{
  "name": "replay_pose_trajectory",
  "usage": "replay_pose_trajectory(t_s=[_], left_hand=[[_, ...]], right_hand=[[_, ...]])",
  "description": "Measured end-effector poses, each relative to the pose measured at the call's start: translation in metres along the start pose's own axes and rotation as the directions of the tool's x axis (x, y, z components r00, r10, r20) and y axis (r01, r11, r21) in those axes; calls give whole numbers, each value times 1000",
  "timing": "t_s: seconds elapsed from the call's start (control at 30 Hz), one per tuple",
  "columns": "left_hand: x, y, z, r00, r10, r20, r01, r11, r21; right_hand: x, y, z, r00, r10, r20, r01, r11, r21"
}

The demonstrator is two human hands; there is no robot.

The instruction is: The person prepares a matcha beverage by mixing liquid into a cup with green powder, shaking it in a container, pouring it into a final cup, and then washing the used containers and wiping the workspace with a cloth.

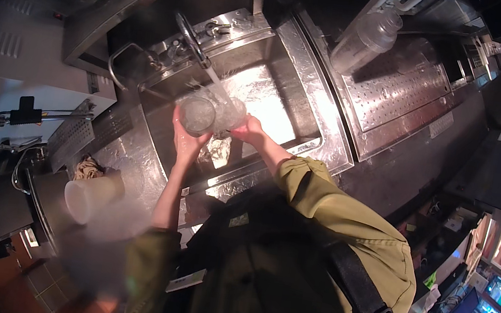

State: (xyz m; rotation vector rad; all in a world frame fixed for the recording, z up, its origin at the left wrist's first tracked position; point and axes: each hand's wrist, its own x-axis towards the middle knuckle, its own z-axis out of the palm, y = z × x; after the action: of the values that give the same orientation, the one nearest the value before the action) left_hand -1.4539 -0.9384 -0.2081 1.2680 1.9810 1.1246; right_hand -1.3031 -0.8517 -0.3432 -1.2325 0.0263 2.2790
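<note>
My left hand (187,143) is wrapped around the lower side of a clear round vessel (197,116), whose circular rim faces up toward me. My right hand (250,131) grips a clear, wet part (232,113) right beside it. Spray blurs the join, so I cannot tell whether this is a second vessel or the same one. From the chrome faucet (192,40) a stream of water (220,84) runs onto the clear pieces. Both hands are over the stainless steel sink (305,94), wet and close together.
On the right, a tall clear shaker-like container (366,40) stands by a perforated metal drainboard (397,88). Left of the sink are a translucent plastic tub (91,194) and a crumpled brown cloth (89,168). A bent metal pipe (117,63) stands near the sink's left rim.
</note>
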Motion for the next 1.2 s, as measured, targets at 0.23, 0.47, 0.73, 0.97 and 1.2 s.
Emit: replay_pose_trajectory(t_s=[0.23, 0.47, 0.73, 0.97, 1.2], left_hand=[[34, -4, 54, 991, -9, 132, 29, 989, -148], [4, -76, 108, 613, -591, 524, 597, -88, -797], [-8, 67, 160, 363, -330, 871, 705, -514, -488], [3, 210, 290, 131, -15, 991, 777, -619, -113], [59, 244, 406, 115, 35, 993, 672, -739, -52]], right_hand=[[-31, -77, -50, 607, -776, 172, 409, 119, -905], [-167, -127, -4, 394, -602, 694, 641, -361, -677], [-261, -185, 5, 134, -482, 866, 777, -492, -394], [-296, -335, -134, -223, -919, 325, 693, -384, -610], [-234, -523, -328, -261, -961, 87, -44, -78, -996]])
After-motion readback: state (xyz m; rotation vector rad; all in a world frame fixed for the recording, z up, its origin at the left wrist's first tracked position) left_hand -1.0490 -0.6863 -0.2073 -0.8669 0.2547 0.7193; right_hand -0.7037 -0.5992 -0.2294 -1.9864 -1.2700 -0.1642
